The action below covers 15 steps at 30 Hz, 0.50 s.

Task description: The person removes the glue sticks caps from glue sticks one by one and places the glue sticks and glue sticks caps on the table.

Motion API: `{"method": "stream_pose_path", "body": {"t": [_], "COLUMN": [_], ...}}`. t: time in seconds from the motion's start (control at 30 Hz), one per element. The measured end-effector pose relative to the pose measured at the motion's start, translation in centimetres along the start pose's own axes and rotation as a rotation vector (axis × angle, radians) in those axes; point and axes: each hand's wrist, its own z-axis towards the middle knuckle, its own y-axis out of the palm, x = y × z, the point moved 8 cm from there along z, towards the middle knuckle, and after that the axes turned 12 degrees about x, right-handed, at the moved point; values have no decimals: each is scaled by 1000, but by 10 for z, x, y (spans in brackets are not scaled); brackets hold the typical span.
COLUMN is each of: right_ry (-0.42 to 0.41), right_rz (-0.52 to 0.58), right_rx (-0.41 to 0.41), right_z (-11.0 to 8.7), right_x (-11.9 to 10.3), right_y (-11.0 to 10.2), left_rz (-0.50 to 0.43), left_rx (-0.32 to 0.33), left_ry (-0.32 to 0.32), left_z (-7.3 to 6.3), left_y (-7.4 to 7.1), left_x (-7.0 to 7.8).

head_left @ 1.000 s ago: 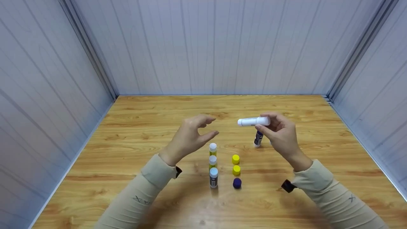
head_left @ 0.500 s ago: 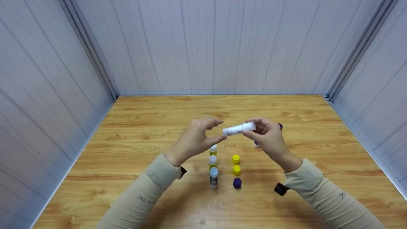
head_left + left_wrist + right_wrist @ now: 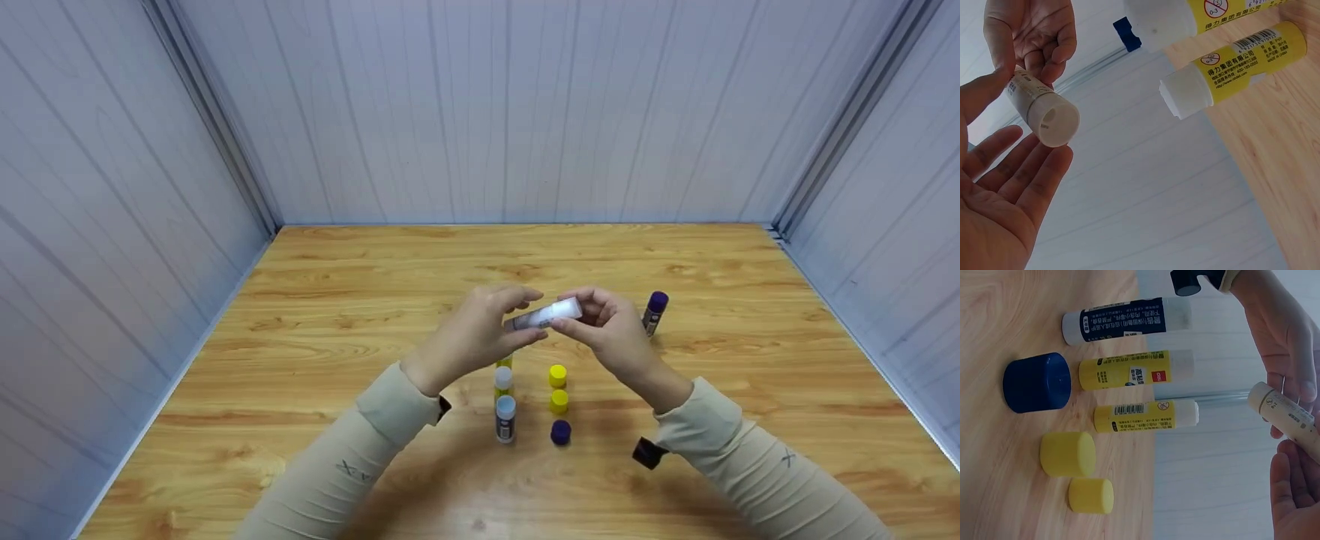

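My right hand [image 3: 626,341] holds a white glue stick [image 3: 544,315] by its right end, above the table and tilted. The left hand [image 3: 472,330] is around the stick's other end, thumb along its near side and fingers spread on the far side. In the left wrist view the hollow base of this glue stick [image 3: 1055,121] faces the camera. Below the hands, uncapped glue sticks stand in a row: a dark blue one [image 3: 505,421] in front, then two yellow ones [image 3: 1129,370], the farthest partly hidden by the left hand in the head view.
To the right of the row sit two yellow caps [image 3: 559,402] and a dark blue cap [image 3: 560,432]. A glue stick with a purple cap [image 3: 654,313] stands behind the right hand. Pale panel walls [image 3: 502,112] enclose the wooden table [image 3: 337,277].
The right hand has carried the white glue stick left and toward me, into the left hand's grasp area. The left hand has moved right to meet it. The purple-capped stick has come into view.
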Motion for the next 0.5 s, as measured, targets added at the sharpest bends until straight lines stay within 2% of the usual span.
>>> {"method": "stream_pose_path", "body": {"t": [0.27, 0.5], "right_ry": [30, 33], "right_rz": [13, 21], "right_rx": [-19, -22], "right_z": [-2, -3], "right_x": [3, 3], "right_y": [7, 10], "left_rz": [-17, -16], "left_rx": [-44, -39], "left_ry": [-39, -27], "left_z": [0, 1], "left_y": [8, 10], "left_x": [-2, -1]}}
